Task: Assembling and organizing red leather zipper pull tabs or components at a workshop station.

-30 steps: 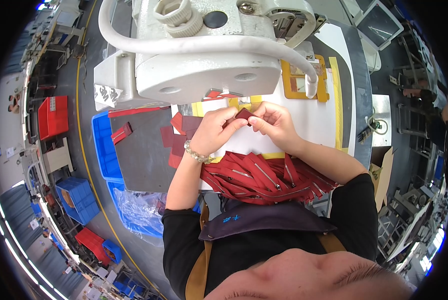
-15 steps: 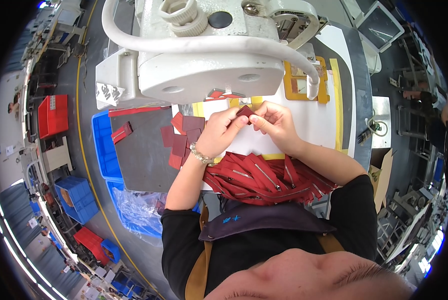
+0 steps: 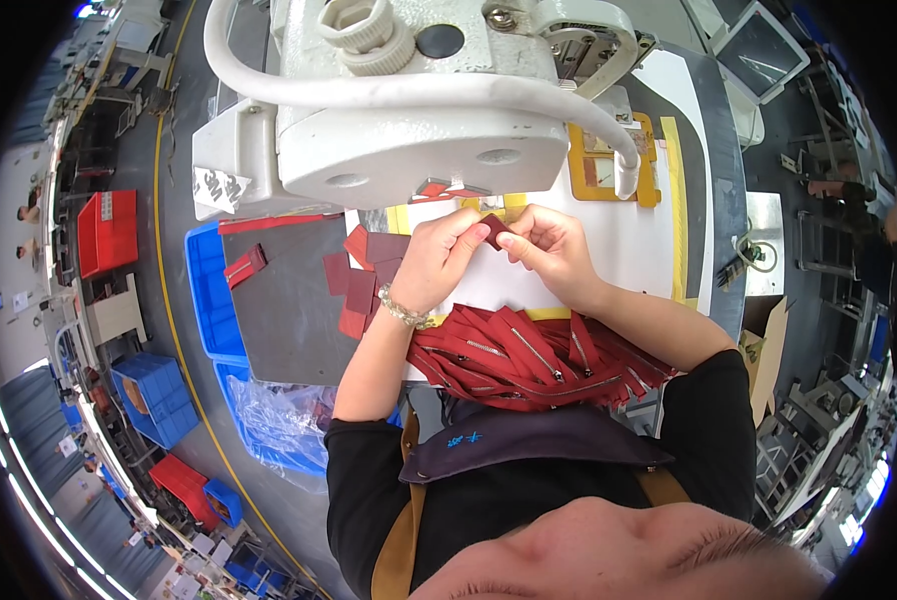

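My left hand [image 3: 442,258] and my right hand [image 3: 552,248] meet over the white sewing table [image 3: 629,250], just below the white sewing machine head [image 3: 419,140]. Both pinch the same small dark red fabric piece [image 3: 496,230] between their fingertips. A beaded bracelet sits on my left wrist. A pile of red zipper strips [image 3: 529,355] lies across the table edge under my forearms. A loose stack of dark red fabric pieces [image 3: 364,275] lies left of my left hand.
Blue plastic bins [image 3: 209,290] stand at the left of the grey side table [image 3: 289,310], with a clear plastic bag [image 3: 279,425] below. A yellow template frame [image 3: 609,165] lies on the table behind my right hand. Red and blue crates [image 3: 109,230] stand on the floor further left.
Both hands have stayed together at the red fabric piece, working it slightly between the fingertips. The view has shifted a little; the stack and zippers lie as before.
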{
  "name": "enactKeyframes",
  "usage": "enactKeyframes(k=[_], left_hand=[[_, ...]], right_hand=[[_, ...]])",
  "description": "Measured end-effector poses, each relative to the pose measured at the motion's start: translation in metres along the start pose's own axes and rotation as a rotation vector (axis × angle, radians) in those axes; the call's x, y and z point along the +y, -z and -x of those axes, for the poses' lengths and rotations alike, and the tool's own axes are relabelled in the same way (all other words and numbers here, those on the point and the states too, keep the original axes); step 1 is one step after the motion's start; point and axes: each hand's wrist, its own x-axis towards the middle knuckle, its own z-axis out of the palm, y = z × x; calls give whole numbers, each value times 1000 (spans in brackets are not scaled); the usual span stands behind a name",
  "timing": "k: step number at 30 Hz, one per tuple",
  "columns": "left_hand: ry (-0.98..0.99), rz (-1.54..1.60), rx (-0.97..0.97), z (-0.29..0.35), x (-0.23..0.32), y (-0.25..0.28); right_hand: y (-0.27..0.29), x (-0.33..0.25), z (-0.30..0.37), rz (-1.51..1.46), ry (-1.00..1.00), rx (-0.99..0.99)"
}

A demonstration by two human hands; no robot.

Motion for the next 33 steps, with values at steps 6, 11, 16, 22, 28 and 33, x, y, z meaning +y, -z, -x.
enactKeyframes(k=[6, 11, 16, 22, 28, 33], left_hand=[[28, -17, -248, -1, -2, 23], [0, -35, -294, -3, -6, 24], [50, -9, -176, -5, -3, 20], [13, -30, 70, -9, -6, 5], [-74, -89, 188, -13, -7, -5], [-46, -178, 203, -18, -14, -8]], right_hand=[[-1, -1, -1, 12, -18, -80], [-2, -13, -4, 214, 69, -70], [5, -16, -12, 415, 261, -130], [10, -13, -20, 762, 647, -119], [15, -5, -21, 1040, 843, -66], [13, -7, -23, 999, 797, -15]])
